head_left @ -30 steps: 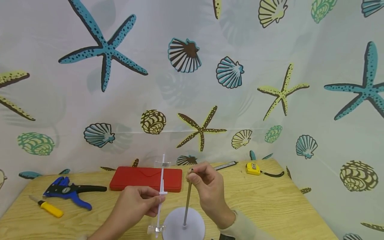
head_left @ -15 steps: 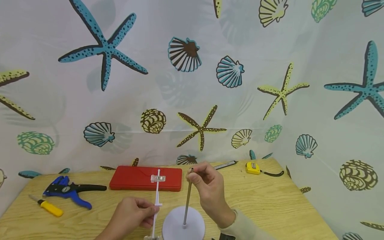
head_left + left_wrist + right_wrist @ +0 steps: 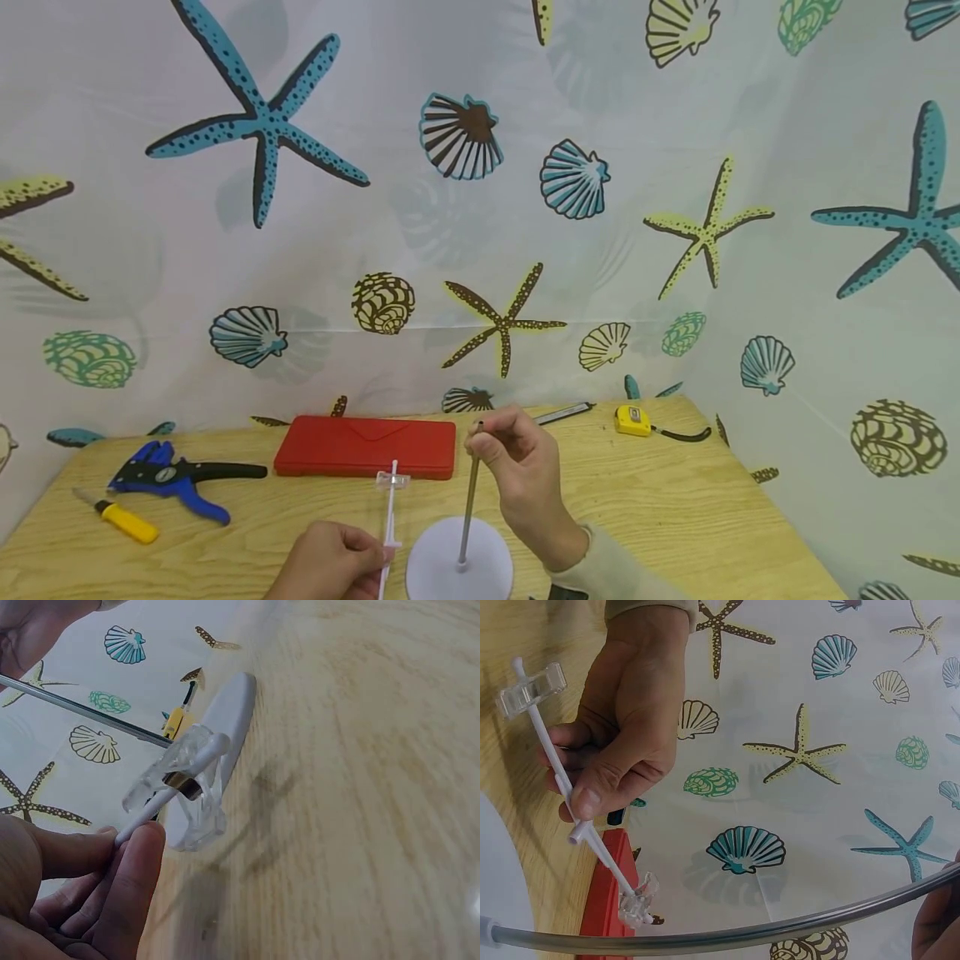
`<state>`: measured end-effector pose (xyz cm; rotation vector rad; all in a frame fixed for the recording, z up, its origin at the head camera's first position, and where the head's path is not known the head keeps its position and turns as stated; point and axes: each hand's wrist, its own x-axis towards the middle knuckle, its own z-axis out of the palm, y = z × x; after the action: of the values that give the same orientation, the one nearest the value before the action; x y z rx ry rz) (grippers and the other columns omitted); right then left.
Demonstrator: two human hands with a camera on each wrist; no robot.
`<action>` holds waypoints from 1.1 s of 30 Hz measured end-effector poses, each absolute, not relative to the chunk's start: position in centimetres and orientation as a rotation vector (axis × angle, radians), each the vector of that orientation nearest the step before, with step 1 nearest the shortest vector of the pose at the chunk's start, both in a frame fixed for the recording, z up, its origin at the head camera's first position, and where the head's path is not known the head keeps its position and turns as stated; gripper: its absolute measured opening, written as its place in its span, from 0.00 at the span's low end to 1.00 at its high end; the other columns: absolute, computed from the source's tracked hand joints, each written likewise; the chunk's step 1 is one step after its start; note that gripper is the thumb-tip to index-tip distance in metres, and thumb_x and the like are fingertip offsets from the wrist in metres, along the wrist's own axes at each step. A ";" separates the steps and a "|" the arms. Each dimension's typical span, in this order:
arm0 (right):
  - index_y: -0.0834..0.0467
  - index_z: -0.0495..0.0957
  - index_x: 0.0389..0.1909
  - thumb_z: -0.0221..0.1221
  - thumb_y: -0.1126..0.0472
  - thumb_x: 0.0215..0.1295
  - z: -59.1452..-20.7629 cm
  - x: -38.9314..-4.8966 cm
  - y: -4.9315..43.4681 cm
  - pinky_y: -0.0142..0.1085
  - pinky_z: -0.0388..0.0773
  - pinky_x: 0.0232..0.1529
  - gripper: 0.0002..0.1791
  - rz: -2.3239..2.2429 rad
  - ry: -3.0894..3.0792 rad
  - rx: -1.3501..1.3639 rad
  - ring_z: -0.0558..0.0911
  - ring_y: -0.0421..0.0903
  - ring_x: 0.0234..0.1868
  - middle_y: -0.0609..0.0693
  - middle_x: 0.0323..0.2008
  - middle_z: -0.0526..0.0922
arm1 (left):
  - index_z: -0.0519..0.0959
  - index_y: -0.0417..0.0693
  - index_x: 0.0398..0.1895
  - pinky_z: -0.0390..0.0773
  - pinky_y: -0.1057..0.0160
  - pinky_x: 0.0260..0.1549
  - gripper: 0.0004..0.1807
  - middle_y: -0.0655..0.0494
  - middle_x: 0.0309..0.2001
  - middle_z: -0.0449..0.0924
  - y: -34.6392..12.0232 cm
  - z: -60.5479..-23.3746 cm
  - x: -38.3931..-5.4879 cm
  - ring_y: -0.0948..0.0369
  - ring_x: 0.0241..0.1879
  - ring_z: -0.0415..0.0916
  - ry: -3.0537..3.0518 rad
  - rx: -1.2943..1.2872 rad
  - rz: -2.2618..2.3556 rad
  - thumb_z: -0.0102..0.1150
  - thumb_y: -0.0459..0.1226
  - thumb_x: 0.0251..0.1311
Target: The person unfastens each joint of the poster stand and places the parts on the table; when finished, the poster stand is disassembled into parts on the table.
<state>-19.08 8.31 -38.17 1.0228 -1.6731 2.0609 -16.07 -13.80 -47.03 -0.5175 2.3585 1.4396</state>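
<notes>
My left hand (image 3: 330, 562) pinches a thin white plastic rod (image 3: 390, 517) between thumb and fingers near its short side stub. A clear plastic clip (image 3: 393, 480) sits at the rod's far end, and the right wrist view shows a second clear clip (image 3: 532, 690) at the other end. The left wrist view has one clip (image 3: 202, 814) close above the wood. My right hand (image 3: 525, 483) pinches the top of a metal pole (image 3: 470, 508), which rises slightly tilted from a round white base (image 3: 429, 558) on the table. White rod and pole are apart.
A red case (image 3: 330, 446) lies at the back of the wooden table (image 3: 645, 517). To the left are blue-black wire strippers (image 3: 168, 475) and a yellow-handled knife (image 3: 127, 522). A yellow tape measure (image 3: 632, 421) lies back right, near a grey pen-like tool (image 3: 564, 413). A patterned curtain stands behind.
My left hand has moved down and toward me with the white rod, which has left the space over the red case. The right hand, pole and base have stayed in place.
</notes>
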 end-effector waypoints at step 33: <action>0.81 0.65 0.38 0.59 0.65 0.72 -38.0 -19.0 8.3 0.25 0.79 0.45 0.19 2.128 -1.653 1.007 0.82 0.33 0.40 0.38 0.40 0.82 | 0.87 0.41 0.32 0.78 0.63 0.28 0.14 0.55 0.26 0.85 -14.0 -50.1 -16.3 0.60 0.29 0.79 2.339 -0.487 1.271 0.74 0.44 0.54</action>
<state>-18.99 8.31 -37.98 1.0071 -1.6529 2.1281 -16.26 -13.98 -50.08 -0.4868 2.3385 1.2707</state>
